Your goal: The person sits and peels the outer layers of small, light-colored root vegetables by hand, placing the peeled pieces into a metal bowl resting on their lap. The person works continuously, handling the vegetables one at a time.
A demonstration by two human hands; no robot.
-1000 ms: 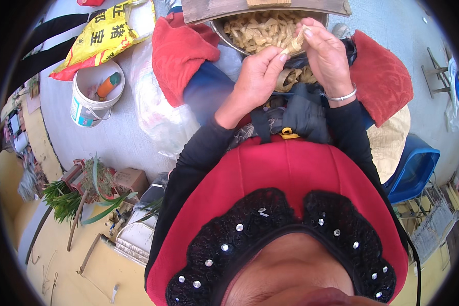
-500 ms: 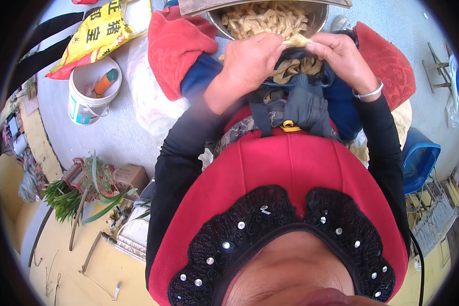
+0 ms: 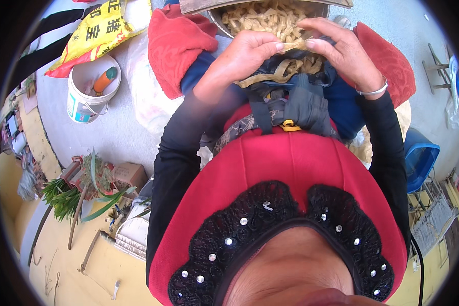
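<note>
Between my two hands, above my lap, stretches a pale yellow-tan strip. My left hand pinches its left side between thumb and fingers. At its right end, my right hand is closed on it with thumb and fingertips. Just beyond my hands, a round metal basin holds many tan knotted pieces. More loose tan strips lie in a dark plastic bag on my lap, and one long strip hangs over the near edge below my left hand.
A wooden board lies across the basin's far side. Red cloths cover both knees. To the left stand a white bucket and a yellow printed sack; another person's dark legs show there. A blue tub sits at right.
My hands have moved slightly apart, the left one lower, and the right fingers have lifted and spread. The long strip now shows over the bag's near edge.
</note>
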